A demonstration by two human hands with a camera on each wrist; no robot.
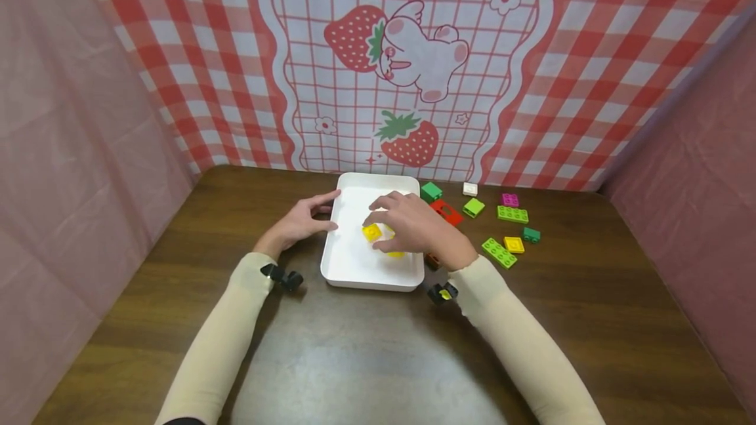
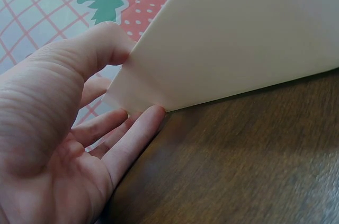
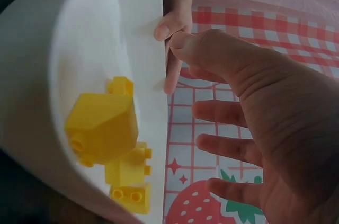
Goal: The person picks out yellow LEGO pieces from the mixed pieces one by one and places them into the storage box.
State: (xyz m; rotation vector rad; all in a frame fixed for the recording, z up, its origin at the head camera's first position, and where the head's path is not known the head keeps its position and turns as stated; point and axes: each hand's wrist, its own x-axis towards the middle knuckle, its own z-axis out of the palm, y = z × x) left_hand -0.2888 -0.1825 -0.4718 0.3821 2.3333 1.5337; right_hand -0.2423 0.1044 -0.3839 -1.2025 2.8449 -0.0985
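A shallow white tray [image 1: 348, 258] lies on the wooden table with several yellow bricks inside, a square yellow brick [image 1: 371, 232] among them. At the tray's left side, my left hand [image 1: 301, 220] touches the wall. The left wrist view shows its thumb at one edge and extended fingers [image 2: 151, 121] against the white side. Over the tray hovers my right hand [image 1: 407, 220], fingers spread and slightly bent, nothing between them. It partly hides the bricks in the head view. A larger, slope-sided yellow brick [image 3: 103, 126] stands out among the smaller ones in the right wrist view.
Loose pieces lie right of the tray: a green brick [image 1: 432, 191], a red piece [image 1: 447, 212], a white brick [image 1: 470, 189], a magenta brick [image 1: 510, 200], a lime brick [image 1: 499, 253] and a yellow square [image 1: 514, 244]. A checked strawberry cloth [image 1: 413, 136] hangs behind the table.
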